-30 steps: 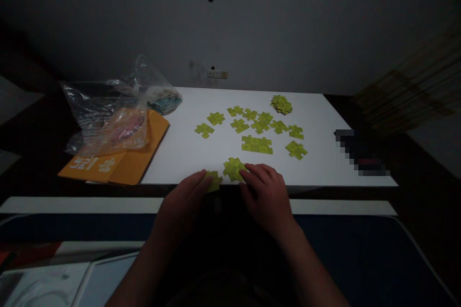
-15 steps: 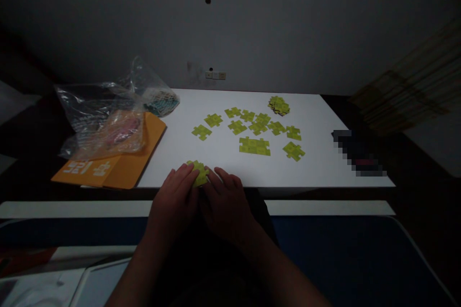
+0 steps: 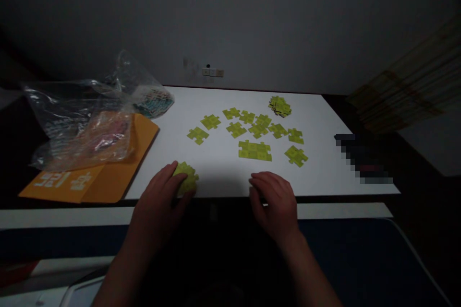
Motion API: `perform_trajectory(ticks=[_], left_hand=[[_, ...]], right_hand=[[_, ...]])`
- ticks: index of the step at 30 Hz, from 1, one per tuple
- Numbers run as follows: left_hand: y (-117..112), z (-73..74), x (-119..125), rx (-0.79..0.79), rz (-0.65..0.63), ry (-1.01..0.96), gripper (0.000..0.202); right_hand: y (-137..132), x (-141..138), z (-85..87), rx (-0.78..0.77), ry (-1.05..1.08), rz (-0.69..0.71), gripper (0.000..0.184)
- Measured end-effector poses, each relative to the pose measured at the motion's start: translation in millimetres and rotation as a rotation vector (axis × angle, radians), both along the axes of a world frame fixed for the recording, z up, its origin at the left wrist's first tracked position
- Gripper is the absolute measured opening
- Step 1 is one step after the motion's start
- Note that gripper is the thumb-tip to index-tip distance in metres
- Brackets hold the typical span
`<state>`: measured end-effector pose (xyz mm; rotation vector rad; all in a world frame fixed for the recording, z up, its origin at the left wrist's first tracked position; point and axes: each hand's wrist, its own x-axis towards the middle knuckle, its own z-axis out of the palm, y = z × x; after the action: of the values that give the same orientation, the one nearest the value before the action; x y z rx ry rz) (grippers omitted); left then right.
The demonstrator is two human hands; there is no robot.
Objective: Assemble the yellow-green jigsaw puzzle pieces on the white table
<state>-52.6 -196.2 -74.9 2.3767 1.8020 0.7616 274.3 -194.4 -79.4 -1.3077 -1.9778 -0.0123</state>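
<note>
At the table's front edge my left hand is closed around a small stack of yellow-green jigsaw puzzle pieces, its fingers hiding the left side. My right hand rests at the same edge, farther right, bent and with nothing seen in it; thumb and fingers are a little apart. Ahead of it lies a joined strip of puzzle pieces. Several loose pieces are spread in an arc behind, among them one at the left and one at the right.
A heaped pile of puzzle pieces sits at the back right of the white table. On the left, a clear plastic bag lies over an orange folder. A blurred-out dark object is near the right edge.
My right hand has left the stack and moved right along the table edge. My left hand has shifted slightly left with the stack. The view has tilted a little.
</note>
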Motion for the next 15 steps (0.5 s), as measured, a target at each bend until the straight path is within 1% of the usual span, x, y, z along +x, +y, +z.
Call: perform_trajectory(ticks=[3, 8, 12, 15], left_hand=[[8.9, 2.6, -4.7, -0.001, -0.047, -0.009, 0.035], [21.6, 6.1, -10.9, 0.012, -0.067, 0.008, 0.040], [29.1, 8.7, -19.2, 0.012, -0.028, 0.017, 0.046], [32.5, 9.9, -22.8, 0.010, -0.009, 0.023, 0.045]], right_hand=[[3.3, 10.2, -2.8, 0.043, -0.023, -0.046, 0.024], [5.5, 6.2, -10.7, 0.083, -0.013, -0.095, 0.025], [6.1, 5.2, -11.6, 0.065, -0.007, -0.109, 0.025], [6.7, 6.5, -11.1, 0.056, -0.018, -0.100, 0.025]])
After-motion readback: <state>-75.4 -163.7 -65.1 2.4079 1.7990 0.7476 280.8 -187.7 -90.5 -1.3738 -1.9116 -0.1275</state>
